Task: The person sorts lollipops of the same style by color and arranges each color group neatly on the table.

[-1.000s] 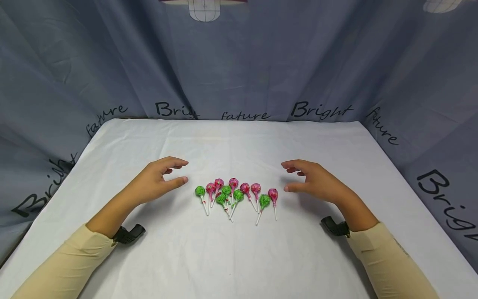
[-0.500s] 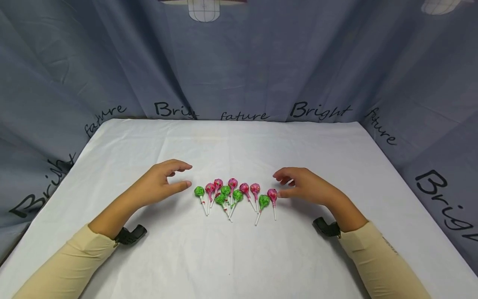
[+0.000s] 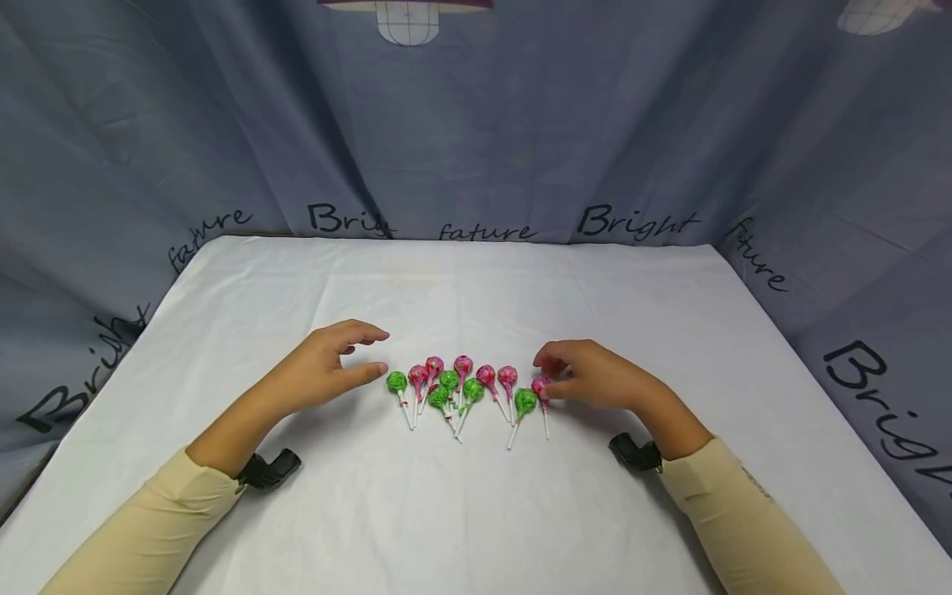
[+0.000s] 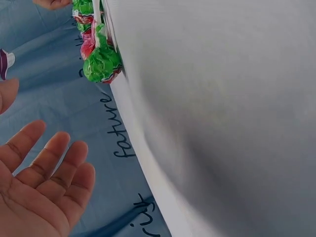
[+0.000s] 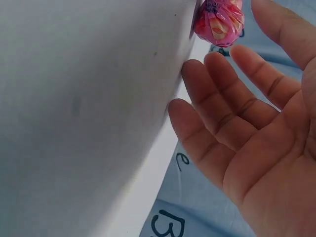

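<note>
Several lollipops in green and pink wrappers lie in a loose row on the white table, white sticks toward the near side. My right hand [image 3: 598,376] is at the row's right end, thumb and fingertips right at the outermost pink lollipop [image 3: 540,386] and partly covering its head. In the right wrist view that pink lollipop [image 5: 220,23] shows beside the thumb and fingertips, which are not closed round it. My left hand [image 3: 323,370] hovers left of the row, fingers relaxed and apart, holding nothing. Nearest to it is the leftmost green lollipop [image 3: 397,382].
A white cloth covers the table [image 3: 461,512]. Grey-blue curtains [image 3: 476,132] with printed lettering hang behind it and along both sides. Black wrist cameras sit at the left cuff [image 3: 269,469] and the right cuff [image 3: 635,453].
My right hand has moved left and down onto the rightmost pink lollipop. My left hand has drifted slightly right, toward the green one. The lollipops lie as before.
</note>
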Tool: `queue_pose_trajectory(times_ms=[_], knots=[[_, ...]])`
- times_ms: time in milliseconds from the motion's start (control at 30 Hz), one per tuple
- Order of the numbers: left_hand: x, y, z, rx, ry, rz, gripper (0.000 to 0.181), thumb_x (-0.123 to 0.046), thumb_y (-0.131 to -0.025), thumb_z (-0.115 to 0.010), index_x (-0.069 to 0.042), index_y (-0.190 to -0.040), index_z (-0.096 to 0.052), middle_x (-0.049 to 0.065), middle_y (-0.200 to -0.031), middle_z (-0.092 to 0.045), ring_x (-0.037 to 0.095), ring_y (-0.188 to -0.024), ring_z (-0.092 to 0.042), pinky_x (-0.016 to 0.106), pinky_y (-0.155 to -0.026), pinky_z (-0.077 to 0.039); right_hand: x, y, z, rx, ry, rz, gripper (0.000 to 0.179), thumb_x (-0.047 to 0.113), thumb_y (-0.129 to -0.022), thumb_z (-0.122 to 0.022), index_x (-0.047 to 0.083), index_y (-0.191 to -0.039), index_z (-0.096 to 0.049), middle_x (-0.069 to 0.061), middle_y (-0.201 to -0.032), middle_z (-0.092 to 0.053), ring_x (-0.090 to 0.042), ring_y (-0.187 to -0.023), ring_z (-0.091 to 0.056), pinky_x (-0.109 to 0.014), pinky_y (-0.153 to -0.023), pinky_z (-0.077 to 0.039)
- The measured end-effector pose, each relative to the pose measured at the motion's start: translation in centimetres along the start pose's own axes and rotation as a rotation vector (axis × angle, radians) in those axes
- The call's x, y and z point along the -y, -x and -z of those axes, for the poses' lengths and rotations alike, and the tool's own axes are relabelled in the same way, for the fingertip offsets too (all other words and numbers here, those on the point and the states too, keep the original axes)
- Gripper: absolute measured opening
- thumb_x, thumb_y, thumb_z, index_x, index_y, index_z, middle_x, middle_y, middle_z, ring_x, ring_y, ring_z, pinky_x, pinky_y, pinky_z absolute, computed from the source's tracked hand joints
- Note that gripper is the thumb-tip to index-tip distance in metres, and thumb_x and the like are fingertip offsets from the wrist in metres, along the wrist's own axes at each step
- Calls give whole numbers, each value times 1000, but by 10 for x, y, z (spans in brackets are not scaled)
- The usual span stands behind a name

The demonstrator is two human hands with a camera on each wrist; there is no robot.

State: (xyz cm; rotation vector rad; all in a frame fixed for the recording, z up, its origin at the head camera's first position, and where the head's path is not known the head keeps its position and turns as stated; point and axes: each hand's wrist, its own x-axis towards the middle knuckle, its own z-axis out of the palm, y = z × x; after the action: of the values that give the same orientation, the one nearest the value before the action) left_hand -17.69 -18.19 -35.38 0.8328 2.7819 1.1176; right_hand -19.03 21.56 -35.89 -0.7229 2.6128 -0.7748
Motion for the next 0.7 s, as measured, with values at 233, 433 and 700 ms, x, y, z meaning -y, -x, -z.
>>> queue_pose_trajectory(times_ms=[233, 433, 700], knots=[[-3, -2, 0, 24, -89, -18, 47, -26, -90, -75, -7, -130, -62, 5, -129, -61, 28, -121, -56, 50, -100, -44, 3, -2, -1, -2, 3, 9, 24, 18, -88, -76, 12, -109, -66, 3, -102, -65, -19, -101, -60, -42, -91, -49], [-5, -5, -5, 57, -123, -15, 46, -24, -91, -73, -4, -131, -61, 9, -124, -63, 28, -115, -58, 49, -97, -45, 3, -1, -1, -20, 18, 8, 19, 18, -88, -76, 14, -104, -66, 4, -99, -65, -18, -98, -60, -41, -89, -49], [-6, -12, -13, 135, -168, -26, 44, -25, -90, -72, -1, -127, -63, 9, -119, -65, 27, -108, -60, 46, -94, -47, 4, 0, -2, -30, 38, 3, 15, 16, -87, -77, 16, -98, -66, 6, -93, -64, -16, -91, -59, -36, -82, -50]])
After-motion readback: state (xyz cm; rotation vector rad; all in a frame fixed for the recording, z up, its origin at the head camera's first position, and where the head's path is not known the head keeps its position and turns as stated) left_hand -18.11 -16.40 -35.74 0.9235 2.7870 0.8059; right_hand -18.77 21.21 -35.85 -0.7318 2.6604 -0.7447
